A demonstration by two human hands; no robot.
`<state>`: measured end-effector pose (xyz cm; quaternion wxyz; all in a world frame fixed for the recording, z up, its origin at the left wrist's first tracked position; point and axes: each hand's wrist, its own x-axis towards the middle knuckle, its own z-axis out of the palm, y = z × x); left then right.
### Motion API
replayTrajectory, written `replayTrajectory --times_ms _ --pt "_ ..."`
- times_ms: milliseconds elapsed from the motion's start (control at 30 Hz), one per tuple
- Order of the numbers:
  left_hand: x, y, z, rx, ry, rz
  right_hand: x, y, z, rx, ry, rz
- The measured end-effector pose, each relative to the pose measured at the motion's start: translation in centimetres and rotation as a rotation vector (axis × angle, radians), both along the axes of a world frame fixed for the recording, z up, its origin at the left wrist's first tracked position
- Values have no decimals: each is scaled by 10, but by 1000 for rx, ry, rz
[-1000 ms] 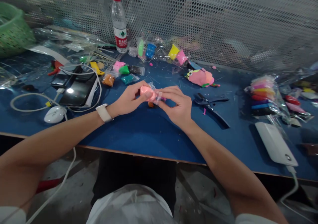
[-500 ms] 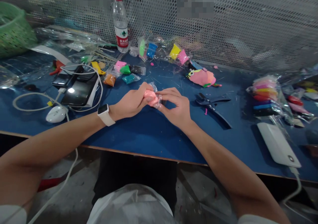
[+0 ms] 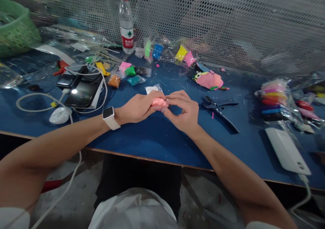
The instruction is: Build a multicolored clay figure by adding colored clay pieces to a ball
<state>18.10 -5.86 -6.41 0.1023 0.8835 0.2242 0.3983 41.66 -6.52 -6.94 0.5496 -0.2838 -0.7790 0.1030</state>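
Between my two hands is a clear bag of coral-pink modelling clay, held just above the blue table. My left hand, with a white-strapped watch on its wrist, is closed around the bag's left side. The thumb and fingers of my right hand pinch the crumpled right end of the plastic. A white scrap with clear film shows just behind my left fingers; whether it belongs to the bag I cannot tell. To the right of my right hand lie dark blue pliers, and behind them a pink clay fish.
Small clay packets lie behind my left hand, near an upright water bottle. At left are a black phone, a looped white cable and a green basket. A white power bank and bagged clay sticks lie at right.
The pink clay bag has turned and sunk lower between my hands, with less of it showing. A white scrap now shows behind my left fingers. The whole view has shifted slightly.
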Motion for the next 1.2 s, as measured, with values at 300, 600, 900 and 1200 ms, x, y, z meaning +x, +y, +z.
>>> replayTrajectory --times_ms 300,600,900,1200 --pt "2 2 -4 179 66 82 -1 -6 7 -82 -87 28" --pt "-11 -4 16 129 -182 505 49 62 11 -255 433 -299" --pt "-17 36 -3 -61 -74 435 28 40 10 -468 362 -54" --pt "-33 45 5 15 143 496 17 30 0 -562 243 51"
